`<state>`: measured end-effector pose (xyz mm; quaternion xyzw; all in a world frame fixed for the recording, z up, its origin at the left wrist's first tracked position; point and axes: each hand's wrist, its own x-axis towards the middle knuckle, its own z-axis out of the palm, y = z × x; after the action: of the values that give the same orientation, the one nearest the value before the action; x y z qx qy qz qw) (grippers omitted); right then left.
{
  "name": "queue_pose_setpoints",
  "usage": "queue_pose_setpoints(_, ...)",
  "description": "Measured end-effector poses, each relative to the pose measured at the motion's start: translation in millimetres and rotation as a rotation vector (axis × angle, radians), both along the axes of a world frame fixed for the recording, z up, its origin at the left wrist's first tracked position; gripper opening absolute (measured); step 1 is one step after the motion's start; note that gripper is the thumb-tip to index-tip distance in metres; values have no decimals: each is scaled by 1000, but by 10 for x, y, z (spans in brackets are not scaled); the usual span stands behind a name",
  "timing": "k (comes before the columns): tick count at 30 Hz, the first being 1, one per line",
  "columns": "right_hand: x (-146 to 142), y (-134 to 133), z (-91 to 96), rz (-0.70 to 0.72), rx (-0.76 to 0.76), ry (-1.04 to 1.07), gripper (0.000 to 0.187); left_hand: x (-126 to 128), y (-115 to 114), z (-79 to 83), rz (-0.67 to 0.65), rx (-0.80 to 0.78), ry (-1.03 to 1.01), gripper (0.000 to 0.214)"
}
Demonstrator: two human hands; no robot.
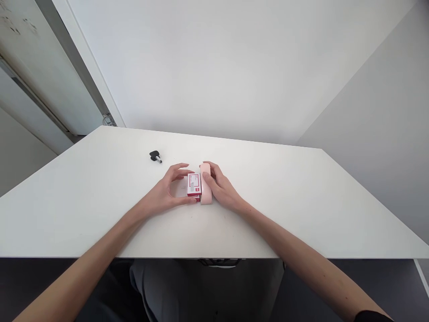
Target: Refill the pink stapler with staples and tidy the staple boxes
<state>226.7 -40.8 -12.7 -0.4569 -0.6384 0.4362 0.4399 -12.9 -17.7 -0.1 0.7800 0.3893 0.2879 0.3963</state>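
Note:
Two small red-and-white boxes (194, 184), which look like staple boxes, lie stacked near the middle of the white table. My left hand (170, 188) curves around them from the left, thumb at the near edge and fingertips at the far edge. Right beside the boxes is a pale pink stapler (206, 192), its long side against or very close to them. My right hand (221, 187) grips the stapler from the right, with the thumb over its top and the other fingers partly hidden behind its far end.
A small black object with a metal end (155, 155), perhaps a staple remover, lies farther back on the left. The white table (284, 201) meets a pale wall behind. Its front edge runs below my forearms.

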Motion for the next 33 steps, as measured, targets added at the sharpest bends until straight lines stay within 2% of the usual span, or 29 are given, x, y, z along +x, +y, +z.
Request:
queue_pose_setpoints(8, 6, -2, -29, 9, -8, 9, 54, 22, -61, 46, 9, -7, 34, 98)
queue_pose_setpoints(10, 6, -7, -27, 7, -14, 12, 55, 36, -56, 55, 18, 41, 7, 89)
queue_pose_setpoints(12, 7, -14, -22, 4, -25, 14, 56, 31, -17, 58, 119, 132, -15, 66)
queue_pose_setpoints(15, 9, -22, -18, 7, -38, 18, 55, -48, 125, 30, 420, 344, 43, 43)
queue_pose_setpoints(17, 10, -23, -20, 11, -43, 20, 56, -140, 262, -12, 563, 465, 139, 43)
queue_pose_setpoints(20, 8, -23, -25, 11, -44, 23, 57, -266, 451, -84, 649, 432, 313, 57)
queue_pose_setpoints(23, 2, -24, -23, 10, -43, 23, 56, -302, 540, -123, 625, 349, 440, 64)
queue_pose_setpoints(26, -7, -22, -12, 13, -42, 18, 55, -255, 529, -116, 540, 350, 492, 63)
queue_pose_setpoints(30, -18, -15, 0, 6, -33, 12, 53, -161, 465, -60, 363, 405, 435, 53)
queue_pose_setpoints(33, -24, -11, 0, 0, -27, 10, 54, -104, 429, -16, 228, 384, 362, 48)
